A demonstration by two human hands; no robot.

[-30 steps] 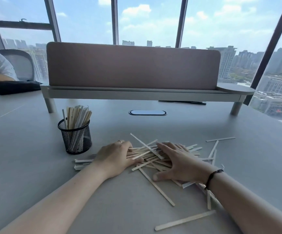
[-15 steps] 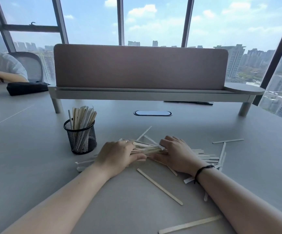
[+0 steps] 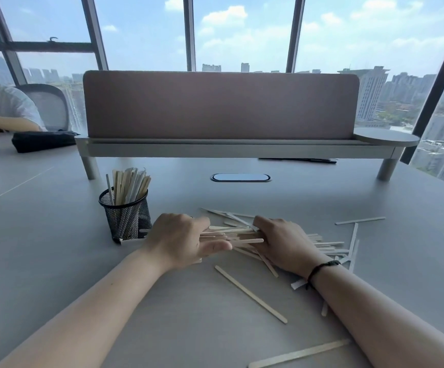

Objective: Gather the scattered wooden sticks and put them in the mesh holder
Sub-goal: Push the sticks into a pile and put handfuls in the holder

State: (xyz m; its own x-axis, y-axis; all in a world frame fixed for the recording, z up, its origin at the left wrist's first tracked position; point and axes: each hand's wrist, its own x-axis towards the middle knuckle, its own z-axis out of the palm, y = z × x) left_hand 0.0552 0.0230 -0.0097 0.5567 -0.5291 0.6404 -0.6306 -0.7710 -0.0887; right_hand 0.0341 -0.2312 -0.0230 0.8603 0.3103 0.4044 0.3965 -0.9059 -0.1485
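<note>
I am watching both hands working just to the right of the black wire-mesh cylindrical holder, which is standing upright on the grey desk. The left hand is curling its fingers over one end of a bundle of pale flat wooden sticks, with its thumb lying along the near side of the bundle. The right hand is curling over the other end of the bundle, farther right of the holder, its fingers pressing down among the sticks. The bundle is lying roughly level between the two hands, just above the desk.

More wooden sticks are standing upright inside the holder, their tops fanning out above its rim. Loose sticks are lying scattered on the desk to the right of the holder, beyond the right hand. One long stick is lying slantwise nearer to me than the holder, and another is lying nearer still, close to the bottom edge of the view.

A black cord bracelet is sitting on the right wrist. Behind the holder, a mauve padded divider screen is standing on a raised grey shelf. Left of the holder, far back, a black pouch is lying on the desk.
</note>
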